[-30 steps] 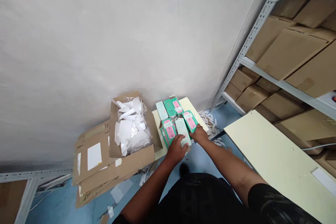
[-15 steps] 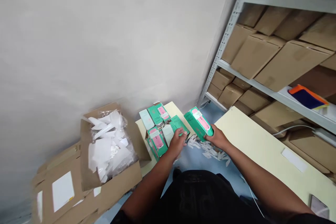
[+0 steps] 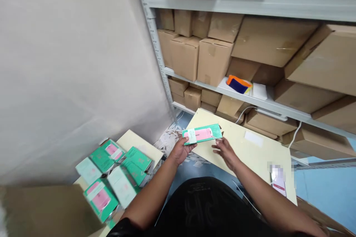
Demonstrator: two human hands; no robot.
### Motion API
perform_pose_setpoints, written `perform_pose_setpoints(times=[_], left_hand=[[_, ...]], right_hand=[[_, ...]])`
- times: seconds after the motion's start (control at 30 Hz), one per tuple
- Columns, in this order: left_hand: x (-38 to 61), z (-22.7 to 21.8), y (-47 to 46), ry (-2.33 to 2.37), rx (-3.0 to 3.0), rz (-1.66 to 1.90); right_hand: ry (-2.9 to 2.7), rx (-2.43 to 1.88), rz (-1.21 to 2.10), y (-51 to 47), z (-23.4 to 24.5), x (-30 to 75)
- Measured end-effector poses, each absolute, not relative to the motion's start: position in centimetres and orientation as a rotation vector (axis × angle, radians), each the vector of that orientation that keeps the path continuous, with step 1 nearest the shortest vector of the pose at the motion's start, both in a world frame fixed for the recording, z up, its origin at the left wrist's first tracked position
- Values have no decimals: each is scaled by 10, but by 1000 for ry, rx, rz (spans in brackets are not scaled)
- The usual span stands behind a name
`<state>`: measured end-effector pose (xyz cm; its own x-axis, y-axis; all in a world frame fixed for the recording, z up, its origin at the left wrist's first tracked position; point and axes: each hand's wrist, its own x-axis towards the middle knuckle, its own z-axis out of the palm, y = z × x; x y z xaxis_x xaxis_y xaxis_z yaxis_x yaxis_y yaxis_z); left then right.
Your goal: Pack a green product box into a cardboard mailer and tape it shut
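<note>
Even, diffuse indoor light, moderately bright; source out of view, direction unclear. Wall grey, darkening toward lower left. Deep shadow between the cardboard boxes inside the shelving rack. Pale surface bright, tone nearly flat. Black shirt close to crushed. Wide-angle stretch: rack upright leans, forearms elongated toward the edges. Brown carton lower left badly smeared, green boxes soft. Held green-and-pink box clearer, fine print unreadable. Phone partly pixelated.
</note>
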<state>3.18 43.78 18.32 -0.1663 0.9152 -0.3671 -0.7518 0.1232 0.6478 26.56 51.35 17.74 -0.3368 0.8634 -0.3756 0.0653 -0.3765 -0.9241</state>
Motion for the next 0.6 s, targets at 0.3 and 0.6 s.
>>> perform_pose_setpoints(times=[0.3, 0.6], left_hand=[[127, 149, 518, 1056, 651, 965], [123, 159, 599, 1507, 1372, 742]], right_hand=[[-1163, -1220, 1699, 574, 161, 314], [-1698, -1505, 1139, 611, 83, 353]])
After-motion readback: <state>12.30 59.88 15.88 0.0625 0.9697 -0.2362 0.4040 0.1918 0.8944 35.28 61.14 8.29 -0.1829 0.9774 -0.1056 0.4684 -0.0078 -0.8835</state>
